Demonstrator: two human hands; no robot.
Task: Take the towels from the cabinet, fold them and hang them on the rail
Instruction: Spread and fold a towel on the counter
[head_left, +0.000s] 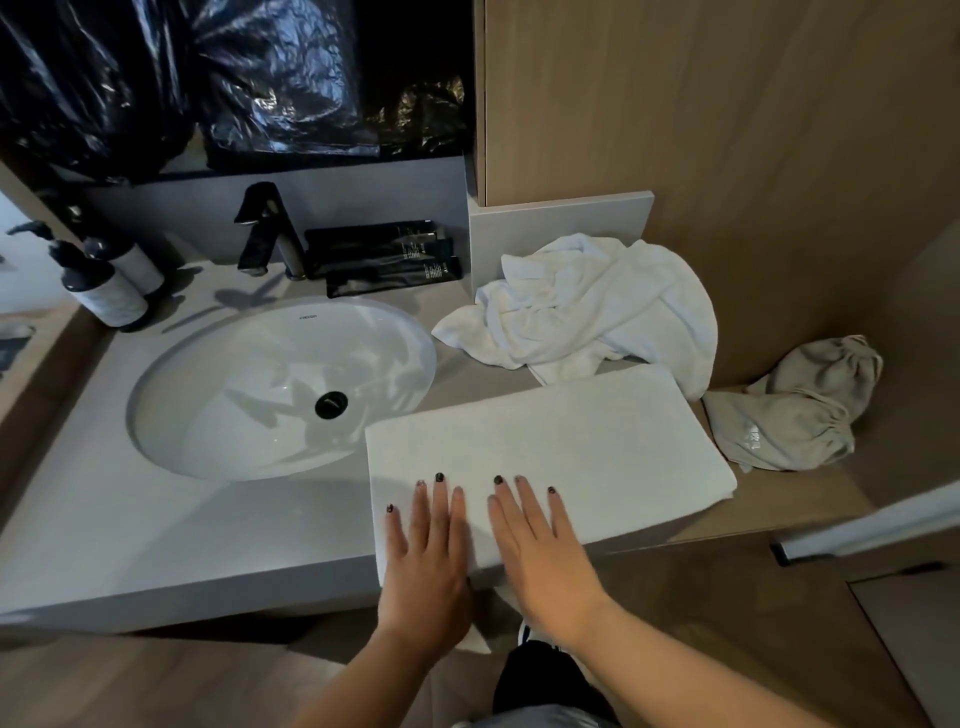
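Two white towels lie on the pale grey counter (104, 545) of a dim bathroom with wood-look walls and floor. One folded towel (571, 441) is spread flat at the front edge, right of the round white sink (234, 389); one crumpled towel (587, 306) is heaped just behind it, touching its far edge. Both hands rest palm-down on the near part of the folded towel, side by side, fingers straight and slightly spread: the left hand (426, 556) near the towel's left edge, the right hand (540, 551) just beside it. Neither grip holds anything. One black tap (267, 234) stands behind the sink, with two pump bottles (109, 291) to its left and some dark packets (384, 254) to its right. Two beige cloth bags (795, 410) lie on a lower wooden shelf at the right. Black plastic sheeting (208, 78) hangs above.
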